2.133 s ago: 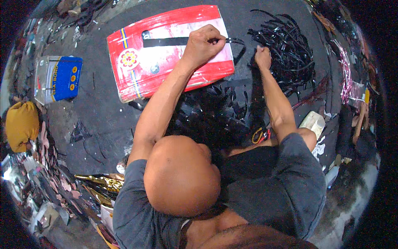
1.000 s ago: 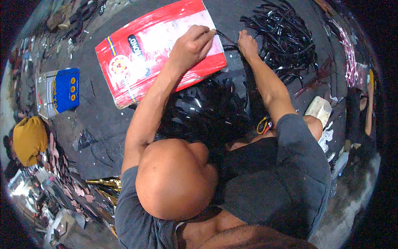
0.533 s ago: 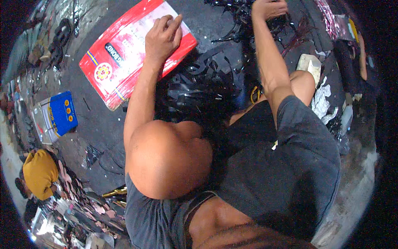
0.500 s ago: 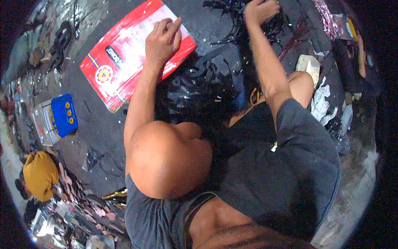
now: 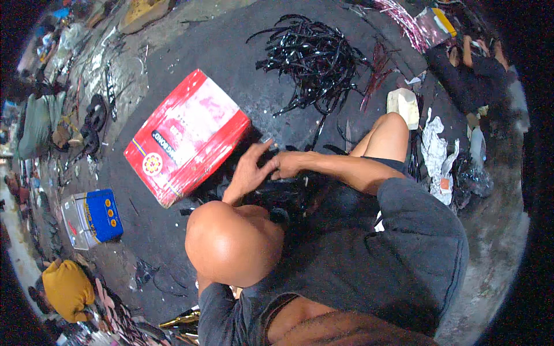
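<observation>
My left hand (image 5: 252,169) is open, fingers and thumb apart, just beside the lower right side of a red and white rectangular tin (image 5: 199,124). My right hand (image 5: 288,165) is close against it, its fingers curled in; whatever they hold, if anything, is hidden. Below both hands, between my legs, lie dark glossy strips (image 5: 283,193), partly covered by my arm and knee. Farther off, a loose heap of shiny black strips (image 5: 314,63) spreads on the dark floor mat, apart from both hands.
A blue and white tin (image 5: 95,218) stands at the left. Near my right knee are a whitish block (image 5: 403,108) and crumpled silvery sheet (image 5: 437,153). Another person in dark clothes (image 5: 467,78) sits at the far right, by pink strips (image 5: 404,23). A mustard-coloured bundle (image 5: 68,290) is lower left.
My left hand has come off the red tin and my right hand back from the black heap; both now meet over the strips near my legs. The view has shifted, showing more of the far floor.
</observation>
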`<state>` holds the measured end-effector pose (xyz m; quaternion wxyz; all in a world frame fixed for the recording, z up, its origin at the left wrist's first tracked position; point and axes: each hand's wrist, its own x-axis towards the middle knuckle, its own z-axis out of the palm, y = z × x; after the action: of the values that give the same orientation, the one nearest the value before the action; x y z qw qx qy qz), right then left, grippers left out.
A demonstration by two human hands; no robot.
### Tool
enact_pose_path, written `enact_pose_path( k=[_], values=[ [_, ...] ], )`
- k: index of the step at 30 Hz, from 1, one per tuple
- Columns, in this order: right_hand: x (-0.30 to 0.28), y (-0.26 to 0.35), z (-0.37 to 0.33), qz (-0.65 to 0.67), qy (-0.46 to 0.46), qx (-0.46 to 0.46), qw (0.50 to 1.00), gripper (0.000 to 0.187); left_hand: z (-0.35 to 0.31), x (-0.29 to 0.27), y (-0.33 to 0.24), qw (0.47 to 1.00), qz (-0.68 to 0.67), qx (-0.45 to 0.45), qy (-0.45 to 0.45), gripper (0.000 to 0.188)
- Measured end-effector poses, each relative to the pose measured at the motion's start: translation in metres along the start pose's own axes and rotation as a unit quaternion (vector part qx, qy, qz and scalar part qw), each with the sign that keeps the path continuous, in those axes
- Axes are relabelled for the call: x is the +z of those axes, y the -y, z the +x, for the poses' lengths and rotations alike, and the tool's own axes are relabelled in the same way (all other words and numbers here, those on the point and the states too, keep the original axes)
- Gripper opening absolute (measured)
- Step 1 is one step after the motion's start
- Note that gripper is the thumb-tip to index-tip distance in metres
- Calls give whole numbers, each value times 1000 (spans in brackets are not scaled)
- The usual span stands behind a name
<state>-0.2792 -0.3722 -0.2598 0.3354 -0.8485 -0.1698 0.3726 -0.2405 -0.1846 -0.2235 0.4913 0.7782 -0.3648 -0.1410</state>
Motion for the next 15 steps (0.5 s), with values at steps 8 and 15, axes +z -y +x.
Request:
enact_pose_path(
  k=[8,15],
  values=[
    [-134,107,-93,-299,-214,-36,929,29,14,-22,-29,993,-116,-25,-27,22],
    [-195,132,-134,-315,-247,-21,916,49,32,-50,-55,979,-155,-130,-8,16]
  ],
)
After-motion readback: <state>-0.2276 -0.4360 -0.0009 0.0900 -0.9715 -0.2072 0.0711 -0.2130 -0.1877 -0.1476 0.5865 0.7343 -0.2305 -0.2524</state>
